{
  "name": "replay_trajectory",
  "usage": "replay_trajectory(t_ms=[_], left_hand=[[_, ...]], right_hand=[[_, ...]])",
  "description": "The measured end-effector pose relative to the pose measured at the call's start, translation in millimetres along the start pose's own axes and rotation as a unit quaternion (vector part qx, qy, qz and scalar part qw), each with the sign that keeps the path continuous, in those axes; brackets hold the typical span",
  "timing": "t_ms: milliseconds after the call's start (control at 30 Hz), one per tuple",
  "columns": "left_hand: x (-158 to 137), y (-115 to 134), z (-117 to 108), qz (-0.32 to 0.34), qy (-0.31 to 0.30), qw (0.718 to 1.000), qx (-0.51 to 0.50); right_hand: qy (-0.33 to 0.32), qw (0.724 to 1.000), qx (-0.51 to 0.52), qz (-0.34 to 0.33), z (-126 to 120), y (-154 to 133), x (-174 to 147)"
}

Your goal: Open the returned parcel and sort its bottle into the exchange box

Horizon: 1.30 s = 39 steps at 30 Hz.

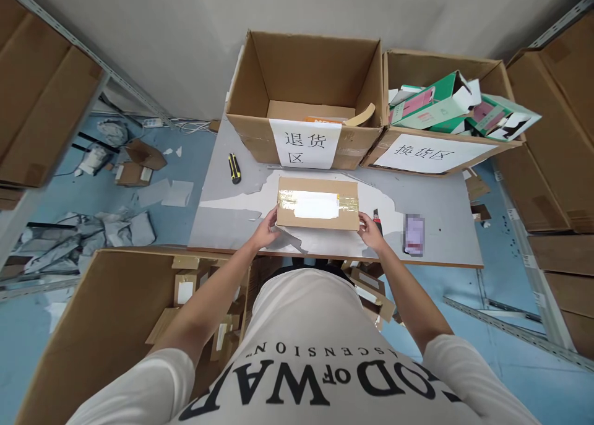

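Note:
A small taped cardboard box (318,221) with a white label lies on the worn grey table. My left hand (266,230) grips its left end, fingers against the side. At the opposite end, my right hand (370,231) holds the box's right side. Beside my right hand lies a red and black utility knife (377,219), partly hidden by the fingers. Farther right rests a phone (414,234) with a blurred screen. A yellow and black utility knife (234,168) lies on the table's left part.
Behind the box stand a large open carton (250,131) with a few items inside and another carton (436,156) filled with green boxes. A big carton (125,301) of parcels stands at lower left. Shelves with cartons (541,165) flank both sides.

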<state>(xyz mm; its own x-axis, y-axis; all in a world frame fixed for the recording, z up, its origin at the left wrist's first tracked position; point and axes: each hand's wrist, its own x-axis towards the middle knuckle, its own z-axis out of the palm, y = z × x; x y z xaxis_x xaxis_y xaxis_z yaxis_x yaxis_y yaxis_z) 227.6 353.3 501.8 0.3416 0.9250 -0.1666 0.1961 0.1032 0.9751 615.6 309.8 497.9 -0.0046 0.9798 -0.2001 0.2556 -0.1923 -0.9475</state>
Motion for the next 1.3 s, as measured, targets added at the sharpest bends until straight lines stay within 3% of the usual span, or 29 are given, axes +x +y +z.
replay_trajectory(t_ms=[167,400,600,767,933,1100,1300], left_hand=[[-6,6,16,-0.009,0.024,1.000,-0.001],[-2,1,37,-0.029,0.131,0.991,-0.008],[-2,-4,27,-0.019,0.086,0.996,0.030],[0,12,12,-0.045,0.109,0.993,-0.019],[5,30,8,-0.054,0.120,0.990,-0.047],[11,30,7,-0.055,0.086,0.994,-0.048],[32,19,6,-0.071,0.091,0.992,-0.056]], right_hand=[[-0.017,1.000,-0.002,0.006,14,2,-10],[-0.034,0.997,-0.070,0.002,22,0,-15],[-0.003,1.000,-0.027,0.010,27,-3,-11],[-0.004,0.998,-0.063,0.016,9,-14,-9],[0.042,0.992,-0.117,0.006,-7,-40,0],[0.052,0.979,-0.186,0.067,-6,-59,11],[0.065,0.976,-0.182,0.104,0,-51,32]])
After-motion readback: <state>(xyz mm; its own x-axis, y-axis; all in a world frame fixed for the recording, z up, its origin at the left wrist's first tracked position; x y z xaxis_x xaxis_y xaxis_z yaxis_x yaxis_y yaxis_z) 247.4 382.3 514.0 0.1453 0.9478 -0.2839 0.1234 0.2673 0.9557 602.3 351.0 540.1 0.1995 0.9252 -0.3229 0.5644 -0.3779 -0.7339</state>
